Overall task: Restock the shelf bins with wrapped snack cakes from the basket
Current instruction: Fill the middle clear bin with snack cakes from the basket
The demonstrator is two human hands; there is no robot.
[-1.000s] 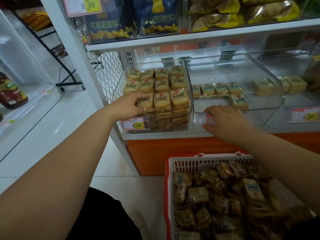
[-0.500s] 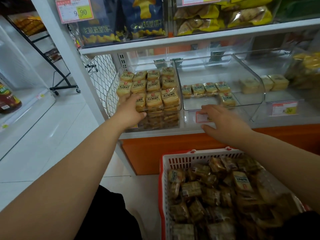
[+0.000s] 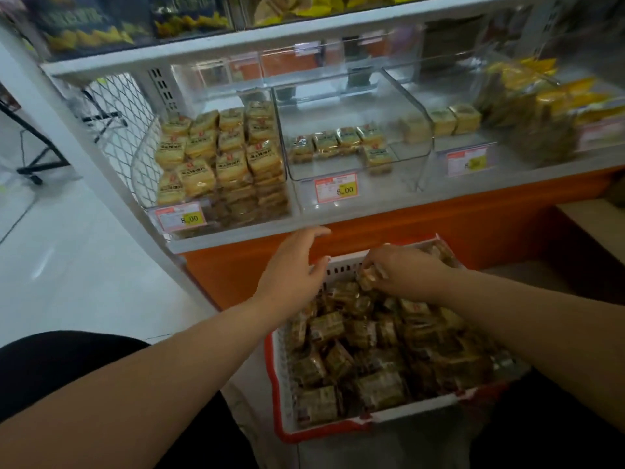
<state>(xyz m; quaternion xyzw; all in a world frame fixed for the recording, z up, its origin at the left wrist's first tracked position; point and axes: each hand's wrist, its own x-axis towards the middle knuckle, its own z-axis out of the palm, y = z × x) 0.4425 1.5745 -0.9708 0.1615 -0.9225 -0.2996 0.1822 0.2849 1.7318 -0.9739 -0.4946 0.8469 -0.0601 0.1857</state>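
Over the basket (image 3: 280, 374), the right hand (image 3: 402, 275) pinches a snack cake (image 3: 368, 275) while the left hand (image 3: 294, 265) hovers open-fingered; next, probably lift it into the sparse middle bin (image 3: 419, 130).

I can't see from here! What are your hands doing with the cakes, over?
Right hand pinching a wrapped cake over the basket. Left hand open at the basket's far rim, holding nothing. Middle bin nearly empty, nothing blocking it.

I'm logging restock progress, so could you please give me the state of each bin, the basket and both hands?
left bin: nearly full
middle bin: nearly empty, one row of cakes
basket: full of wrapped cakes
left hand: open, above the basket's rim
right hand: fingers pinch a wrapped cake
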